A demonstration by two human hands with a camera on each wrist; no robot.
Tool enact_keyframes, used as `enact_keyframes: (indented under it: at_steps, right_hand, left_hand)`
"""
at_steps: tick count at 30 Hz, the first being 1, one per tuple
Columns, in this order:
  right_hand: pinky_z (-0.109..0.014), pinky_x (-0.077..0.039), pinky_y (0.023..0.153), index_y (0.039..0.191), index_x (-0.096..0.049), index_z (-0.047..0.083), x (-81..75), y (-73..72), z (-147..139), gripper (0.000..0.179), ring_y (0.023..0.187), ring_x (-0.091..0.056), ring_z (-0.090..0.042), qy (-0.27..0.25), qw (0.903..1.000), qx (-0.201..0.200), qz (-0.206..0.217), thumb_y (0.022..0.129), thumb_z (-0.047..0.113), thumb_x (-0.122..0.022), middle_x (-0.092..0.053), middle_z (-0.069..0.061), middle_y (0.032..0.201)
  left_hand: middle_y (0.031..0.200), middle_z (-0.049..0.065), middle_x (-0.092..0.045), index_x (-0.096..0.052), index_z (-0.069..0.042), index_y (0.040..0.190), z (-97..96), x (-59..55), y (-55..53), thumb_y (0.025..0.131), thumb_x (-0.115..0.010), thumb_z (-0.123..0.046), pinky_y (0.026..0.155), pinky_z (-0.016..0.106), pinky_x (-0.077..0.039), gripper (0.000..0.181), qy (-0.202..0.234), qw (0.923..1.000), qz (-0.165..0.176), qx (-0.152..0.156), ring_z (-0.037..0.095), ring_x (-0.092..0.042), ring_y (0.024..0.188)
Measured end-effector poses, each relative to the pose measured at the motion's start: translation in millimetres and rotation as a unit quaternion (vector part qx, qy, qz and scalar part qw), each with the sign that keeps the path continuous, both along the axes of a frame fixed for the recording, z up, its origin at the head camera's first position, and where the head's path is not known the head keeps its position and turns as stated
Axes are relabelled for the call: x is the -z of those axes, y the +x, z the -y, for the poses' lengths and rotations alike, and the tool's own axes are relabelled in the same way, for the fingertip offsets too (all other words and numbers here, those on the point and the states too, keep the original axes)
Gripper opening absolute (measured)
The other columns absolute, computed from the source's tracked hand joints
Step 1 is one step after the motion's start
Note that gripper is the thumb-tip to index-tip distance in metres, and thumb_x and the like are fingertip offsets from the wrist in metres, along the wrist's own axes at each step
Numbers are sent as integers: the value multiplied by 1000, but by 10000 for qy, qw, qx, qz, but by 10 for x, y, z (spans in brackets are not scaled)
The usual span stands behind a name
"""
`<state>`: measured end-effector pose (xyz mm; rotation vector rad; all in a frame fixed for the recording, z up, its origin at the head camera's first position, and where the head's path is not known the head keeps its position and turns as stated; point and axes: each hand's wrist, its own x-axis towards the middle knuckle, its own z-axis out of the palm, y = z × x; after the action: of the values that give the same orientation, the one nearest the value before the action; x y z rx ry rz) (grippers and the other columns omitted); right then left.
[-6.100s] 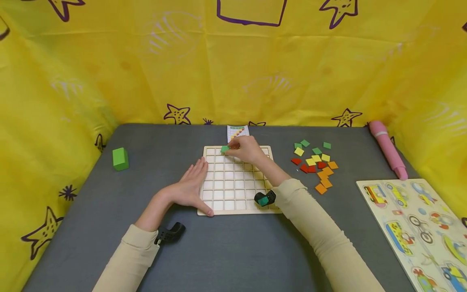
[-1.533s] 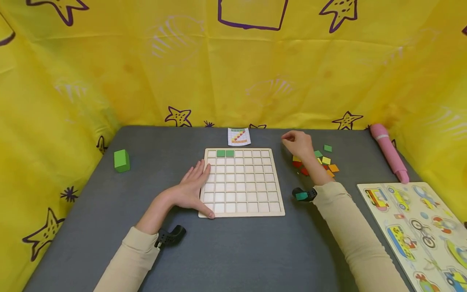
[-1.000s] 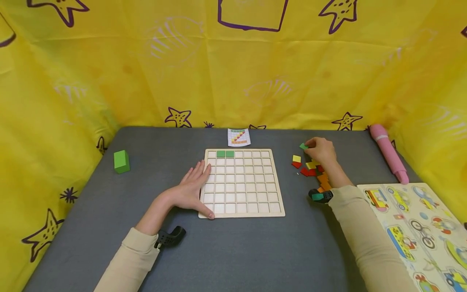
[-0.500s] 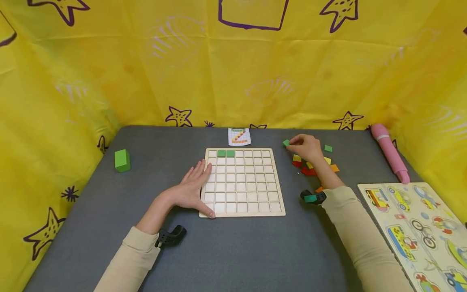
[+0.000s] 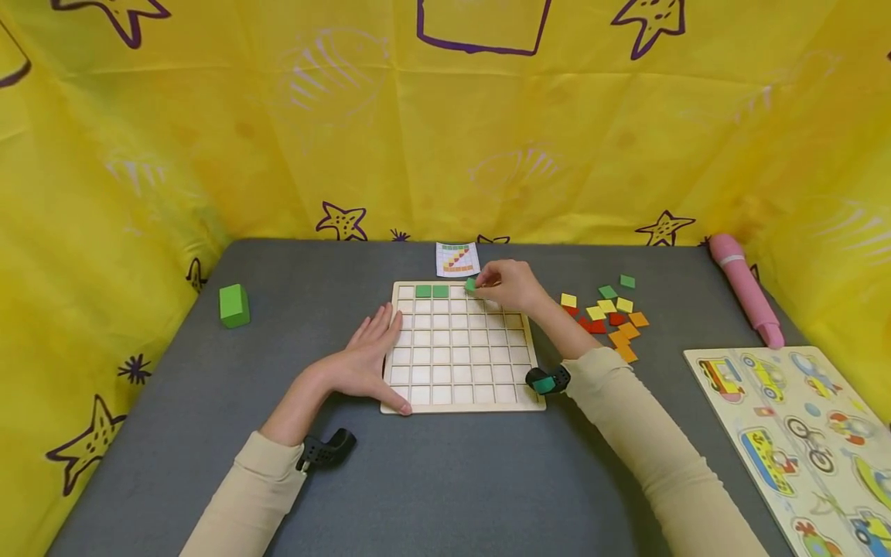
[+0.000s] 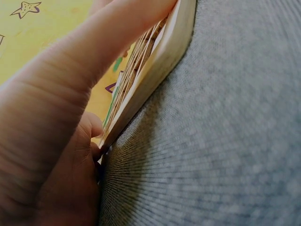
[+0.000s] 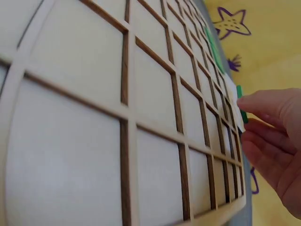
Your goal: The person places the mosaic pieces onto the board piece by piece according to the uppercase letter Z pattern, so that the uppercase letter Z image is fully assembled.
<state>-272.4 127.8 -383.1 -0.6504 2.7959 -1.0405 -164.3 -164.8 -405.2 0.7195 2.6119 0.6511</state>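
A wooden grid board (image 5: 440, 356) lies on the dark table. Two green tiles (image 5: 431, 292) sit side by side in its far row, in the second and third cells from the left. My right hand (image 5: 511, 286) pinches another green tile (image 5: 470, 285) over the far row, right of those two; the right wrist view shows that tile (image 7: 241, 104) on edge between thumb and fingers. My left hand (image 5: 362, 363) rests along the board's left edge, fingers straight and spread, thumb on the near left corner. Beyond the board lies a small pattern card (image 5: 457, 260).
Several loose yellow, red, orange and green tiles (image 5: 605, 305) lie right of the board. A green block (image 5: 233, 305) stands at the left. On the right are a pink cylindrical object (image 5: 746, 290) and a picture puzzle board (image 5: 786, 433). Yellow cloth (image 5: 431, 139) hangs behind.
Earlier, my right hand set a green tile in the far row, then picked another from the loose tiles. It has since carried that tile left to the board. My left hand stays put.
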Motion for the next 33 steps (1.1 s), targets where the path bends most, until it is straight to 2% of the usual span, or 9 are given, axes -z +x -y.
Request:
enact_keyframes:
  at_steps: [10,19,22,26,30,33]
  right_hand:
    - [-39,-51,87,95,-75,5,33,16,225,8,96,-64,-25,271,9979,-488,-328,89,9,-71,-70,-7,95]
    - [-40,-49,89,104,-75,7,83,48,170,15,100,-62,-24,45,9989,-389,-254,95,10,-62,-72,-6,101]
    - [-40,-48,93,109,-74,8,92,61,131,18,106,-61,-25,-78,9989,-431,-139,97,10,-60,-71,-7,107]
    - [-41,-49,92,115,-72,8,95,55,26,22,110,-61,-26,-428,9990,-138,24,99,11,-57,-70,-7,113]
    - [-39,-49,78,114,-71,8,86,27,-155,22,98,-64,-25,-648,9968,456,-46,99,17,-58,-71,-7,108]
    - [-38,-48,73,112,-72,8,76,8,-343,22,90,-63,-25,-616,9940,893,-163,99,19,-59,-71,-9,103]
  left_hand:
    - [159,18,18,6,0,154,-2,19,1,56,-79,-73,116,45,5,149,-46,10000,-53,-13,26,17,146]
    - [159,19,18,5,0,154,5,8,10,57,-80,-71,116,46,5,148,9,10000,-27,-10,28,17,146]
    - [159,18,19,6,-1,154,2,19,6,57,-80,-72,116,46,6,148,-41,10000,-35,-2,27,17,146]
    - [159,20,18,5,1,154,5,28,4,57,-80,-72,116,47,5,148,-17,10000,-58,38,29,17,146]
    - [159,21,18,5,1,154,11,16,12,58,-80,-70,116,49,5,147,66,10000,-34,54,30,17,146]
    - [159,19,19,5,-1,154,2,10,11,58,-80,-71,116,48,6,147,61,10000,-20,51,28,18,146]
